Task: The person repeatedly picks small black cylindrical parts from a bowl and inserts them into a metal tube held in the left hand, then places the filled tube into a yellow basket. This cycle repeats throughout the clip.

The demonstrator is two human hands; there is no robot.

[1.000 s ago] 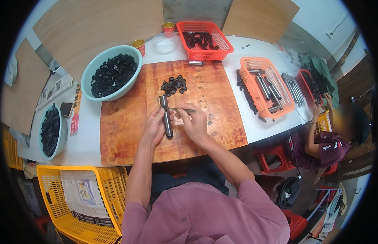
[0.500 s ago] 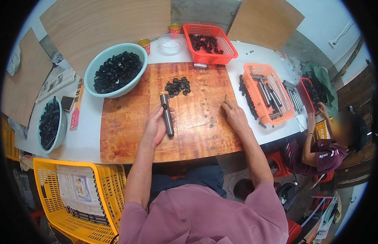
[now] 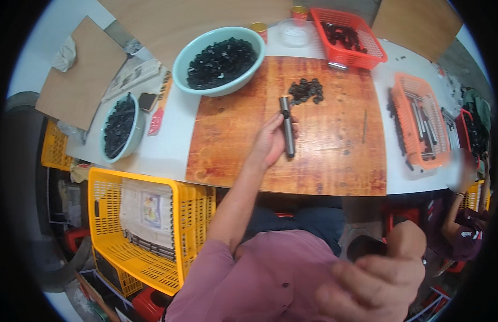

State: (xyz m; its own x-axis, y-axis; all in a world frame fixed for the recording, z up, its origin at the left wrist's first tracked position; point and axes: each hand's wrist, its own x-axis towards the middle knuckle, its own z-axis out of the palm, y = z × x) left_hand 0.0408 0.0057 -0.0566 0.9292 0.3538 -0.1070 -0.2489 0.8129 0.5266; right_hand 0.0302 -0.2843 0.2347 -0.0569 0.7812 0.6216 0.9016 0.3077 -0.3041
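My left hand is closed around a grey metal tube with a dark hole near its upper end, holding it nearly upright over the wooden board. Just beyond the tube's top lies a small heap of black parts. My right hand is raised off the table, close in front of my body at lower right. Its fingers look bent but are smeared by motion, so whether anything is in them does not show. A thin rod lies by itself on the board's right side.
A large pale-green bowl of black parts stands at the back left, a smaller bowl farther left. Red and orange baskets stand right. Yellow crates sit beside me. A co-worker's arm shows at far right.
My right hand has left the thin rod on the board and come back toward my body. The view has shifted, while my left hand still holds the metal tube.
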